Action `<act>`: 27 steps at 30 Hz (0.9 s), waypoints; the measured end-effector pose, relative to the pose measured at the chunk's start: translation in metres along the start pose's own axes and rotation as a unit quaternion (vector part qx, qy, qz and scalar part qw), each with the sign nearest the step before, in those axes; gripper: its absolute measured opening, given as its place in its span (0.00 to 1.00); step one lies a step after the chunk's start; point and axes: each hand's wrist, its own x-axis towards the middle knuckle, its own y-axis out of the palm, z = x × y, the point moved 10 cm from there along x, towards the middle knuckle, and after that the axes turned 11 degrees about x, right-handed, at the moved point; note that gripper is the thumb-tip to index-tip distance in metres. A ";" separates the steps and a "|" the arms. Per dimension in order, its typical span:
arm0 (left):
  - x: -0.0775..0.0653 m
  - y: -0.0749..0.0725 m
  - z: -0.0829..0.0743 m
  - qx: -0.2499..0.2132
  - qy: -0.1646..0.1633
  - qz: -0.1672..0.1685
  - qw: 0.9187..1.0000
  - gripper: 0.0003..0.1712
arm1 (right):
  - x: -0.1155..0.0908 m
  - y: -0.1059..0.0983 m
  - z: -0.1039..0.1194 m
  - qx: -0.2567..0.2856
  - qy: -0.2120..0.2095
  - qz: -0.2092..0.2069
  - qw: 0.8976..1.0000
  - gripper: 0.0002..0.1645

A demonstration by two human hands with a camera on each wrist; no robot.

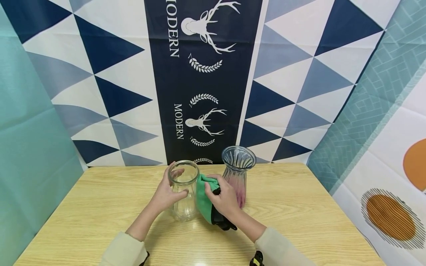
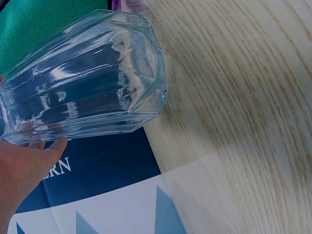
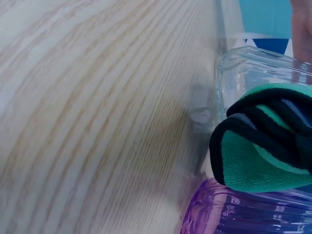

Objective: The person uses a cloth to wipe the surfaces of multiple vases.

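Beside cloth (image 1: 203, 197), clear vase (image 1: 185, 205) upright, mouth up

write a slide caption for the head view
Left hand grips a jar; right hand holds a green cloth beside a vase.

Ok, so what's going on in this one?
A person's left hand grips a clear glass jar, while the right hand pinches a green cloth just beside it. Whether cloth and jar touch is hard to tell. A blue-and-pink vase stands on the wooden table beyond the right hand, held by neither.
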 end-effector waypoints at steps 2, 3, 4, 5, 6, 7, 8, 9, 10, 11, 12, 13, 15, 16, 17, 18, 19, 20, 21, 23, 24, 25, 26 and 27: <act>0.000 0.001 0.001 -0.003 -0.001 0.002 1.000 0.55 | 0.000 0.000 0.001 0.000 -0.004 0.002 1.000 0.14; 0.000 0.001 0.001 -0.004 -0.001 0.002 1.000 0.55 | 0.001 0.001 0.001 0.000 -0.004 0.005 1.000 0.14; 0.000 0.002 0.001 -0.006 -0.001 0.004 1.000 0.55 | 0.001 0.002 0.001 0.000 -0.004 0.007 1.000 0.14; 0.000 0.003 0.002 -0.008 -0.002 0.005 1.000 0.55 | 0.001 0.002 0.002 0.000 -0.006 0.008 1.000 0.14; 0.000 0.003 0.002 -0.009 -0.002 0.007 1.000 0.55 | 0.000 0.003 0.002 -0.002 -0.009 0.010 1.000 0.15; 0.000 0.003 0.002 -0.009 -0.002 0.007 1.000 0.55 | 0.000 0.004 0.003 -0.004 -0.013 0.012 1.000 0.15; 0.000 0.004 0.002 -0.010 -0.002 0.008 1.000 0.55 | 0.000 0.005 0.003 -0.009 -0.017 0.014 1.000 0.15; 0.000 0.004 0.002 -0.009 -0.003 0.009 1.000 0.55 | -0.001 0.006 0.004 -0.012 -0.021 0.017 1.000 0.15; 0.001 0.004 0.002 -0.007 -0.002 0.010 1.000 0.55 | -0.003 0.007 0.004 -0.018 -0.024 0.022 0.999 0.15; 0.001 0.004 0.001 -0.006 -0.001 0.011 1.000 0.55 | -0.004 0.009 0.004 -0.023 -0.028 0.029 0.999 0.16; 0.001 0.003 0.001 -0.003 0.000 0.012 1.000 0.55 | -0.006 0.011 0.004 -0.032 -0.029 0.036 0.998 0.16; 0.001 0.003 0.001 -0.001 0.000 0.013 1.000 0.55 | -0.008 0.013 0.003 -0.041 -0.027 0.043 0.998 0.16; 0.001 0.002 -0.001 0.003 0.003 0.014 1.000 0.55 | -0.012 0.017 0.000 -0.059 -0.021 0.058 0.996 0.16; 0.002 0.001 -0.002 0.004 0.003 0.013 1.000 0.55 | -0.014 0.019 -0.001 -0.068 -0.018 0.065 0.995 0.16; 0.002 0.001 -0.002 0.004 0.002 0.013 1.000 0.55 | -0.015 0.020 -0.002 -0.074 -0.017 0.070 0.995 0.16; 0.002 0.000 -0.002 0.002 0.001 0.012 1.000 0.55 | -0.016 0.021 -0.002 -0.078 -0.016 0.073 0.994 0.16; 0.002 0.000 -0.001 0.000 -0.001 0.012 1.000 0.55 | -0.017 0.021 -0.002 -0.080 -0.017 0.074 0.994 0.16; 0.002 0.000 -0.001 -0.001 -0.002 0.012 1.000 0.55 | -0.017 0.020 -0.002 -0.081 -0.018 0.074 0.994 0.16; 0.002 0.000 0.000 -0.002 -0.005 0.014 1.000 0.55 | -0.017 0.019 -0.002 -0.079 -0.021 0.071 0.994 0.17; 0.002 0.001 0.001 -0.003 -0.011 0.016 1.000 0.55 | -0.016 0.016 0.001 -0.071 -0.034 0.057 0.995 0.17; 0.001 0.001 0.002 -0.003 -0.012 0.017 1.000 0.55 | -0.015 0.014 0.003 -0.064 -0.042 0.049 0.996 0.17; 0.001 0.001 0.002 -0.003 -0.013 0.017 1.000 0.55 | -0.013 0.011 0.004 -0.057 -0.048 0.039 0.996 0.17; 0.001 0.001 0.003 -0.003 -0.014 0.016 1.000 0.55 | -0.012 0.009 0.005 -0.051 -0.054 0.031 0.997 0.18; 0.002 0.001 0.003 -0.004 -0.013 0.015 1.000 0.55 | -0.010 0.007 0.007 -0.046 -0.060 0.023 0.997 0.18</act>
